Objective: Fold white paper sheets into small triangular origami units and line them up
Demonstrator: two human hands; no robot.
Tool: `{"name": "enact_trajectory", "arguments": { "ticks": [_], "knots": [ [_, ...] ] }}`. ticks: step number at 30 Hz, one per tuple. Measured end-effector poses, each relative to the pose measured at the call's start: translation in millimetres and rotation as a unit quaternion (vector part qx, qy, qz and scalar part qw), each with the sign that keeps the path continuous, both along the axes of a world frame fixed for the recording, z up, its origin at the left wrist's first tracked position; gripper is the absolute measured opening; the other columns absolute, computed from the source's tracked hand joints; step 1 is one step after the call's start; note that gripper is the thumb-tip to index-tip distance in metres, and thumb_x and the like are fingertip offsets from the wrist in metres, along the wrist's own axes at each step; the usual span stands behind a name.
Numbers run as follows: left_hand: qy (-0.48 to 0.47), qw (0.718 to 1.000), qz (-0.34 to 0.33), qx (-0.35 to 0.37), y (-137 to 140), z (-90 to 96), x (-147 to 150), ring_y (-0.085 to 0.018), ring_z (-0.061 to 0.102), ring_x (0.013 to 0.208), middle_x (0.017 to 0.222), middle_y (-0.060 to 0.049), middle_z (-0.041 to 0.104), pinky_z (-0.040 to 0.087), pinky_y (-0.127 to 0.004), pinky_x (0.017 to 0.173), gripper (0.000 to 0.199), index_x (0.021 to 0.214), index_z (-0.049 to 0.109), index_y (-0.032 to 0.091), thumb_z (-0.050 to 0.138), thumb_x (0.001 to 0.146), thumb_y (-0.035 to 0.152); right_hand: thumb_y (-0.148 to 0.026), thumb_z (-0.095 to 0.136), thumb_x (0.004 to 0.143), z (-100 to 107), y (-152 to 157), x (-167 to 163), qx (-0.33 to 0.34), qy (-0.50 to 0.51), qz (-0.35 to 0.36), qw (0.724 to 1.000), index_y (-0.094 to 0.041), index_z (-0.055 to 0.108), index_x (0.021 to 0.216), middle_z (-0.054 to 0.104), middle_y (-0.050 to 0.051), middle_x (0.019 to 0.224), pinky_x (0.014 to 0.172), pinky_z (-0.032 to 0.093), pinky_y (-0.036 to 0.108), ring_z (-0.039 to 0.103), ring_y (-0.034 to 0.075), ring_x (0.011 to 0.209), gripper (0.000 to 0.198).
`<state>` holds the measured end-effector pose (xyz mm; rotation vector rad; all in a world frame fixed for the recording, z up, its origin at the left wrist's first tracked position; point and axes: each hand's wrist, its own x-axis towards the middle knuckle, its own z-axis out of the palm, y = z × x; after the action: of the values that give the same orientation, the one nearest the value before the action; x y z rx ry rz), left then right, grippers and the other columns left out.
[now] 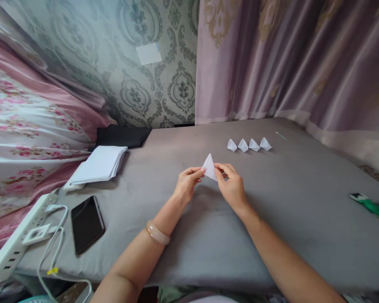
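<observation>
Between my two hands is a small piece of white folded paper (209, 167), roughly triangular with its point upward. My left hand (187, 182) pinches its left edge between thumb and fingers. On the other side, my right hand (231, 185) grips the right edge the same way. The paper is held just above the grey cloth surface. Several folded white paper shapes (254, 145) stand in a row farther back, to the right of my hands.
At the left lie a stack of white paper (102, 163), a black folded item (123, 136), a dark phone (87, 225) and a white power strip (22, 235) with cables. A thin stick (281, 135) lies at the back right; a green-handled tool (371, 205) is at the right edge.
</observation>
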<state>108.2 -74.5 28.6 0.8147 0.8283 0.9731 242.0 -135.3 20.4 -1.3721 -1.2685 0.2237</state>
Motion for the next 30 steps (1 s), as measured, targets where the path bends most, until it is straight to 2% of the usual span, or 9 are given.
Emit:
{"name": "enact_trajectory", "arguments": {
  "ticks": [6,9,13,16,19,24,26,30],
  "knots": [
    [0.025,0.999,0.023,-0.004,0.3,-9.0,-5.2,-0.007,0.051,0.055,0.06,0.0,0.061,0.039,-0.022,0.057,0.034,0.071,0.072,0.011,0.09,0.048,0.029,-0.033,0.049,0.092,-4.4,-3.4,-9.1,-0.03,-0.019,-0.005,0.999,-0.021,0.07,0.108,0.066,0.01,0.099,0.077,0.052,0.034,0.062,0.02,0.09,0.03],
    [0.036,0.998,0.043,-0.01,-0.5,-13.5,-6.3,-0.007,0.051,0.056,0.063,-0.001,0.063,0.039,-0.022,0.057,0.034,0.071,0.072,0.011,0.089,0.048,0.03,-0.038,0.052,0.09,-1.1,-4.5,-12.2,-0.078,0.045,0.009,0.996,-0.021,0.07,0.103,0.066,0.01,0.102,0.071,0.051,0.031,0.062,0.02,0.087,0.028],
    [0.063,0.997,0.046,0.005,-4.6,-16.3,-5.0,-0.008,0.051,0.058,0.064,-0.001,0.063,0.039,-0.023,0.059,0.031,0.07,0.072,0.012,0.088,0.052,0.031,-0.046,0.063,0.081,-3.6,-0.7,-11.5,-0.141,0.162,0.017,0.976,-0.02,0.068,0.093,0.069,0.006,0.086,0.064,0.047,0.029,0.059,0.018,0.072,0.03],
    [0.086,0.995,0.037,0.041,-8.6,-14.2,-4.9,-0.008,0.05,0.058,0.061,0.001,0.061,0.038,-0.023,0.06,0.027,0.069,0.072,0.014,0.086,0.056,0.033,-0.052,0.065,0.077,-6.8,2.6,-7.7,-0.173,0.233,0.048,0.956,-0.019,0.069,0.089,0.069,0.005,0.081,0.065,0.044,0.029,0.058,0.017,0.07,0.035],
    [0.076,0.995,0.001,0.065,-11.0,-9.7,-7.3,-0.007,0.049,0.059,0.062,0.001,0.059,0.038,-0.022,0.06,0.028,0.071,0.071,0.014,0.085,0.059,0.035,-0.054,0.067,0.074,-4.6,3.2,-0.9,-0.208,0.29,0.085,0.93,-0.018,0.071,0.085,0.068,0.002,0.076,0.064,0.041,0.028,0.055,0.015,0.068,0.038],
    [-0.02,0.99,-0.138,0.025,-11.1,-4.8,-11.9,-0.009,0.051,0.064,0.075,-0.002,0.06,0.038,-0.022,0.059,0.045,0.098,0.072,0.016,0.07,0.075,0.054,-0.054,0.067,0.076,2.2,0.5,11.8,-0.246,0.3,0.222,0.895,-0.021,0.073,0.09,0.069,0.001,0.081,0.072,0.042,0.027,0.055,0.014,0.073,0.036],
    [-0.01,0.986,-0.164,0.017,-10.5,-4.7,-13.3,-0.008,0.049,0.061,0.072,-0.002,0.058,0.035,-0.022,0.057,0.043,0.09,0.072,0.014,0.073,0.072,0.053,-0.053,0.066,0.079,3.0,-0.6,15.0,-0.243,0.273,0.262,0.893,-0.022,0.073,0.09,0.068,0.001,0.087,0.08,0.043,0.029,0.057,0.015,0.081,0.033],
    [0.026,0.98,-0.197,0.007,-7.8,-3.9,-19.3,-0.006,0.043,0.055,0.06,0.001,0.052,0.032,-0.022,0.056,0.037,0.07,0.067,0.012,0.079,0.067,0.047,-0.052,0.065,0.081,4.9,-2.3,19.9,-0.244,0.226,0.292,0.897,-0.023,0.072,0.083,0.067,0.002,0.095,0.092,0.04,0.031,0.056,0.017,0.093,0.031]
  ]
}}
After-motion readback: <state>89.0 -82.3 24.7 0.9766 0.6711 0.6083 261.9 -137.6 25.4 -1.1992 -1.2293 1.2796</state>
